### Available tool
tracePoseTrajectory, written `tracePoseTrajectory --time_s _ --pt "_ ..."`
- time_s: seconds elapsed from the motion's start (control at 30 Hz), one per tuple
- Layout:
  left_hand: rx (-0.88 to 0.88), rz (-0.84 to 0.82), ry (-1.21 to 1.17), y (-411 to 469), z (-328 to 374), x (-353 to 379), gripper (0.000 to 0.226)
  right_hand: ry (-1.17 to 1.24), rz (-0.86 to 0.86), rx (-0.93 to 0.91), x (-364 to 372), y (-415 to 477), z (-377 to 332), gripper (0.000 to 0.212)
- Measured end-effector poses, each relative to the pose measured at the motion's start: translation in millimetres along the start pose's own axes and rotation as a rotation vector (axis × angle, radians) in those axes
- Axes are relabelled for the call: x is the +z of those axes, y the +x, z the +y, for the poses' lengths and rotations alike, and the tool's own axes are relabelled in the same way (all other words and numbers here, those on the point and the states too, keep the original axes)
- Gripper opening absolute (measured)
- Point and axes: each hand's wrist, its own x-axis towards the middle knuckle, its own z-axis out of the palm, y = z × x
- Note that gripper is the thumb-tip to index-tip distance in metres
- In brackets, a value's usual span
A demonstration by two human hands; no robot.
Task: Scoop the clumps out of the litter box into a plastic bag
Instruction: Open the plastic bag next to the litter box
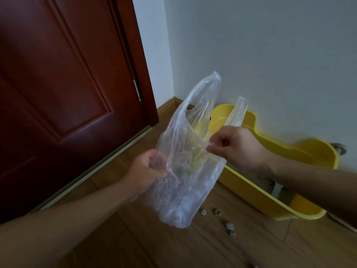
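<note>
Thin clear plastic bag (183, 167), mid-frame, looks light, limp and slippery; left hand (148, 169) and right hand (235, 146) pinch opposite mouth edges, the best hold.

Plastic bag (179, 171) hangs between both hands before the litter box (301, 207); door (63, 89) left; clumps, perhaps (229, 227), on floor

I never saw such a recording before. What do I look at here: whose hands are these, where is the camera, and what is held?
There is no machine: a person wears one camera on the head, looking down at both bare hands. The left hand and the right hand each pinch the edge of a clear plastic bag. Behind it a yellow litter box stands on the wooden floor against the wall. A few small pale bits lie on the floor.
</note>
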Motion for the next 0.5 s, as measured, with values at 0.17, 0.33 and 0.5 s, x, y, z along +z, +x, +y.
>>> tracePoseTrajectory --time_s 0.17,0.33,0.5 --pt "0.027 -0.051 -0.055 4 -3 -21 0.058 -0.064 0.025 -0.134 9 -9 1 0.013" --pt "0.381 0.054 0.162 1 35 -36 0.089 -0.148 0.039 -0.233 21 -15 -1 0.01" --pt "0.995 -0.015 0.661 -9 98 -26 0.031 -0.171 0.062 -0.342 33 -14 -7 0.01"
